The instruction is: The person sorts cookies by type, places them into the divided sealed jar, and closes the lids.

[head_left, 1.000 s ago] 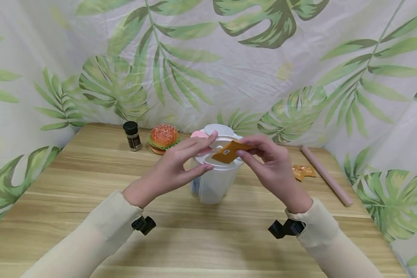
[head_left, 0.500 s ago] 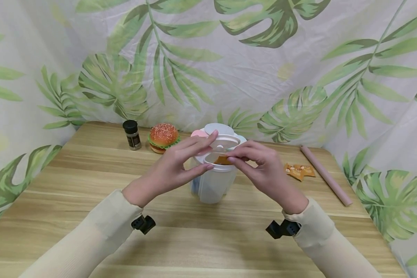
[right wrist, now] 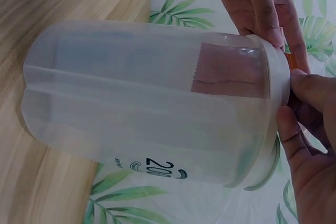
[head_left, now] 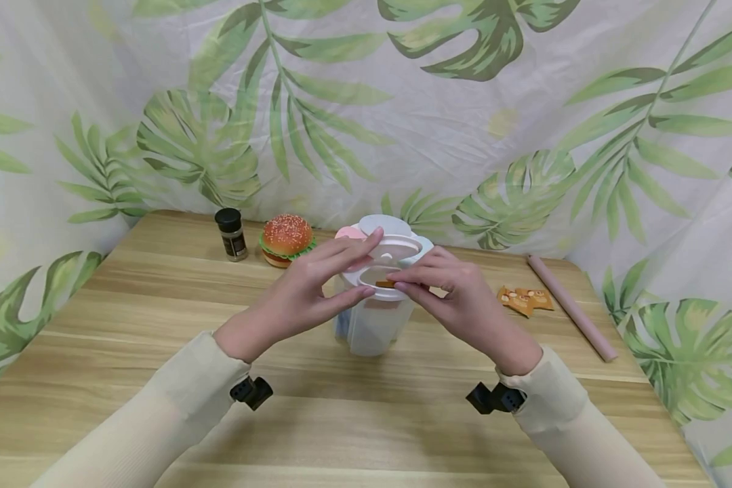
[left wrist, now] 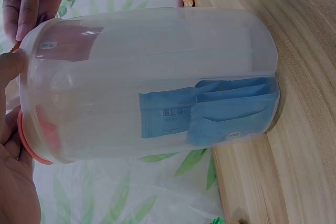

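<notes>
A translucent compartment canister [head_left: 372, 332] stands upright on the table, one lid flap [head_left: 407, 249] raised over an opening. My right hand [head_left: 457, 295] pinches an orange-brown snack packet [head_left: 385, 285] by its top edge. Most of that packet hangs inside the compartment, showing through the wall in the right wrist view as a brownish square [right wrist: 228, 72]. My left hand [head_left: 308, 291] spans the canister's top with fairly straight fingers, thumb at the front rim and fingertips by the raised flap. Several blue packets [left wrist: 226, 111] lie at the bottom of another compartment.
Toward the back left stand a black-capped spice jar [head_left: 231, 234] and a toy hamburger [head_left: 287, 238]. On the right lie orange packets [head_left: 526, 300] and a long pink rod [head_left: 572, 308]. A leaf-print cloth [head_left: 341, 102] hangs behind the wooden table [head_left: 354, 434].
My right hand has moved left and down, lowering the packet from above the opening into the compartment. The left hand has stayed at the canister's top.
</notes>
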Available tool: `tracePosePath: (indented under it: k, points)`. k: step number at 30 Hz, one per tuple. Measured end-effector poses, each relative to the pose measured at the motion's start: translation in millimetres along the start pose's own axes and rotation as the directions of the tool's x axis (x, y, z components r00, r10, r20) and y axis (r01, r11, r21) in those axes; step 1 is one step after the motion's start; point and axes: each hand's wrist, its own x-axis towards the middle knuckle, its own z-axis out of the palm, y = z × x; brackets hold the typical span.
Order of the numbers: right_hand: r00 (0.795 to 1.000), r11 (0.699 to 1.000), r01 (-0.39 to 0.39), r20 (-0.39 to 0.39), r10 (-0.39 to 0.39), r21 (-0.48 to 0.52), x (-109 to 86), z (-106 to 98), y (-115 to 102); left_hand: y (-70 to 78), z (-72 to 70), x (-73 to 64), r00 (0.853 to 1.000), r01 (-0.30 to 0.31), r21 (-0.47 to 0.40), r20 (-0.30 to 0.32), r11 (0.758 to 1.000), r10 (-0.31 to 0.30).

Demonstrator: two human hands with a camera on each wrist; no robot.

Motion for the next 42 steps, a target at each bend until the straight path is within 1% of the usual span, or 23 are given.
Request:
tracePosePath:
  k: [5, 9, 13, 21, 26, 29, 31, 34, 37, 40, 42]
  points:
    - [0.997, 0.996, 0.067, 0.029, -0.066, -0.061, -0.4, -1.3, 0.7, 0.1, 0.2, 0.0, 1.0, -0.007, 0.0, -0.006, 1.0, 0.007]
    - [0.995, 0.991, 0.095, 0.05, -0.091, -0.09, -1.3, -1.5, 0.4, 0.7, 0.4, -0.4, 1.0, -0.008, -0.005, -0.007, 1.0, 0.008]
    - [0.993, 0.989, 0.104, 0.056, -0.099, -0.1, -3.2, -1.4, 0.1, 0.0, 1.4, -0.8, 1.0, 0.001, -0.012, -0.001, 1.0, -0.002]
    - [0.996, 0.991, 0.084, 0.039, -0.08, -0.102, -8.4, -0.8, 0.9, 2.1, 2.4, 0.0, 1.0, -0.004, -0.019, 0.009, 1.0, 0.004]
    - [0.996, 0.992, 0.081, 0.032, -0.078, -0.093, -8.0, -0.7, -0.3, 2.7, 1.7, -0.2, 1.0, -0.012, -0.01, -0.006, 1.0, 0.012]
    - [0.998, 0.995, 0.057, 0.03, -0.055, -0.077, -9.6, -2.2, -0.9, 2.7, 1.8, 0.3, 1.0, -0.017, -0.01, -0.007, 1.0, 0.017]
    - [0.999, 0.998, 0.032, 0.023, -0.03, -0.049, -12.2, -3.7, -0.6, 2.8, 2.1, 1.2, 1.0, -0.022, -0.014, -0.005, 1.0, 0.022]
    - [1.0, 0.999, -0.017, -0.014, 0.018, 0.045, -17.5, -6.4, 2.2, 2.3, 2.6, 1.6, 1.0, -0.022, -0.013, -0.004, 1.0, 0.022]
    - [0.994, 0.986, -0.02, -0.1, 0.037, 0.166, -23.0, -10.0, 9.2, 2.3, 2.8, 1.1, 1.0, -0.016, -0.01, -0.015, 1.0, 0.016]
    - [0.977, 0.964, -0.002, -0.206, 0.059, 0.266, -29.5, -16.1, 18.8, 2.3, 3.1, 0.4, 0.999, -0.018, -0.006, -0.033, 1.0, 0.018]
    - [0.961, 0.96, -0.013, -0.262, 0.09, 0.281, -34.0, -21.7, 25.4, 2.3, 3.2, 0.0, 0.999, -0.018, -0.004, -0.042, 1.0, 0.018]
